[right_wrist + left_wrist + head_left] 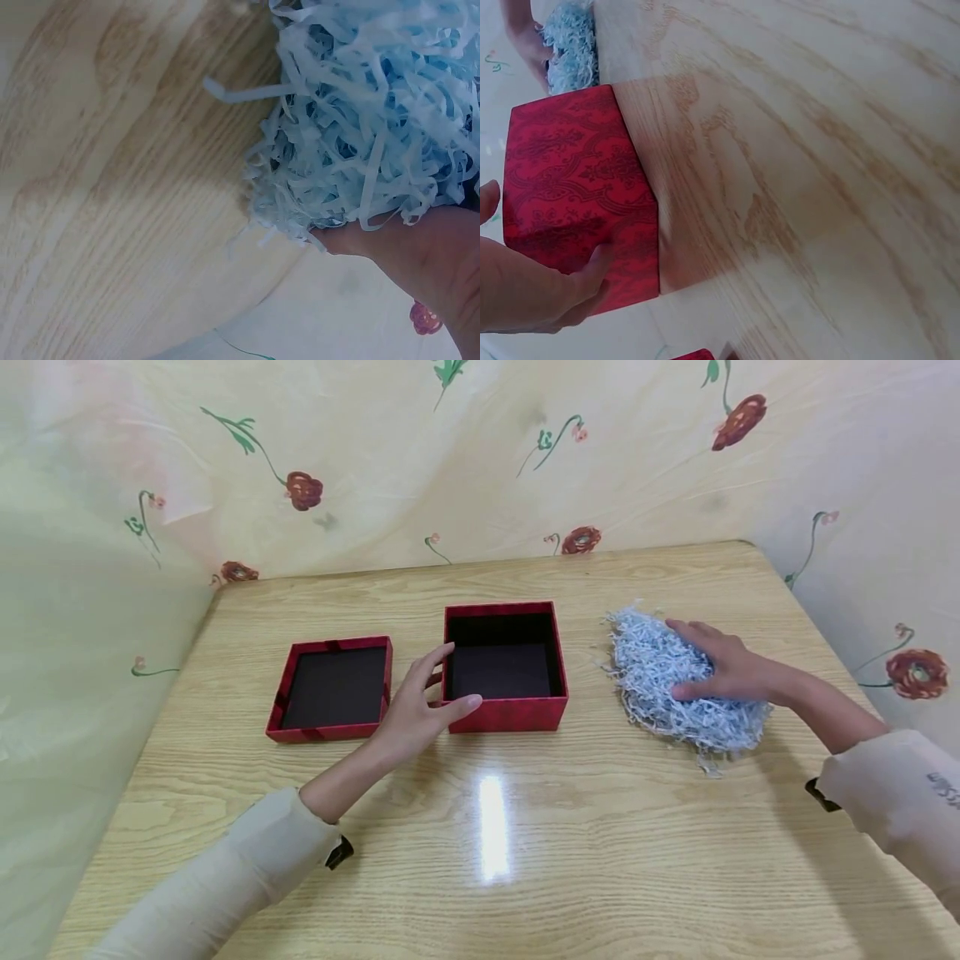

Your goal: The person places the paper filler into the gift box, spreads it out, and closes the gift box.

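Red lid (335, 690) lies leftmost on the desk (600, 835); beside it, the left hand (414, 710), thumb and fingers spread, is at the open box's (510, 715) left side; farther right, the right hand (727, 667) rests spread on blue shredded paper (647, 681).

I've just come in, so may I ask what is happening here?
A person's right grip rests on a loose heap of pale blue shredded paper. Their left grip is at the near left corner of a red patterned rectangular box, open-topped and black inside. A shallow red, black-lined tray, perhaps its lid, lies to the left. All three sit apart on a light wood-grain table.
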Demonstrator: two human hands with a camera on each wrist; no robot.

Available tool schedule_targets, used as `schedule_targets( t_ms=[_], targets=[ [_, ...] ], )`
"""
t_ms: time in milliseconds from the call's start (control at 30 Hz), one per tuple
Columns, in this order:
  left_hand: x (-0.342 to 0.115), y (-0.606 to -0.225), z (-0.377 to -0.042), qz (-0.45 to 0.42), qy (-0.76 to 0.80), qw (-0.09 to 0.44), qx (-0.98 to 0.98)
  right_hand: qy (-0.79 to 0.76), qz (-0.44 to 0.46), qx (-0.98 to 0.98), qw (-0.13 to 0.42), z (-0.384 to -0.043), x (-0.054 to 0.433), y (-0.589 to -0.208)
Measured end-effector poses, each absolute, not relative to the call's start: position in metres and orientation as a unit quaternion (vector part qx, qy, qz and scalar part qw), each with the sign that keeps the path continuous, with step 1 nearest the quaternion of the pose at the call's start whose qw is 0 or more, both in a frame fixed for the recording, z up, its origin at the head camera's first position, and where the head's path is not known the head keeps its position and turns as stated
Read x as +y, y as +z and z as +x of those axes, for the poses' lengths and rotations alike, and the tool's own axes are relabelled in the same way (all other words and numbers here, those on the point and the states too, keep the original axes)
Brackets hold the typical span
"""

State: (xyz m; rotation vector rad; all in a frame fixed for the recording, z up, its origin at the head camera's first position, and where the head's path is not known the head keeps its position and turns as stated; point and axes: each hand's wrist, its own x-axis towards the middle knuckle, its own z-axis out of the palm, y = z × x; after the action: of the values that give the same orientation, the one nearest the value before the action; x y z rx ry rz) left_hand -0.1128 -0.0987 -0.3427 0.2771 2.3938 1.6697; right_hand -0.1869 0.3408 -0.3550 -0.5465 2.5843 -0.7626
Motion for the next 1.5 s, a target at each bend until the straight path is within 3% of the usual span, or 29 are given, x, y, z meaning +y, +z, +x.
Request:
schedule_targets(
  t_ms=[200, 533, 900, 1500],
  targets=[
    [-0.095, -0.323, -0.106, 0.072, 0.578, 0.128, 0.803, -0.237, -0.216, 0.931, 0.173, -0.189, 0.342, -0.367],
    [-0.094, -0.323, -0.107, 0.074, 0.585, 0.131, 0.797, -0.190, -0.206, 0.946, 0.165, -0.193, 0.344, -0.375],
    [-0.095, -0.324, -0.109, 0.073, 0.588, 0.132, 0.795, -0.205, -0.241, 0.942, 0.109, -0.194, 0.343, -0.374],
    [-0.094, -0.324, -0.109, 0.071, 0.585, 0.132, 0.797, -0.203, -0.202, 0.952, 0.109, -0.193, 0.344, -0.368]
  ],
)
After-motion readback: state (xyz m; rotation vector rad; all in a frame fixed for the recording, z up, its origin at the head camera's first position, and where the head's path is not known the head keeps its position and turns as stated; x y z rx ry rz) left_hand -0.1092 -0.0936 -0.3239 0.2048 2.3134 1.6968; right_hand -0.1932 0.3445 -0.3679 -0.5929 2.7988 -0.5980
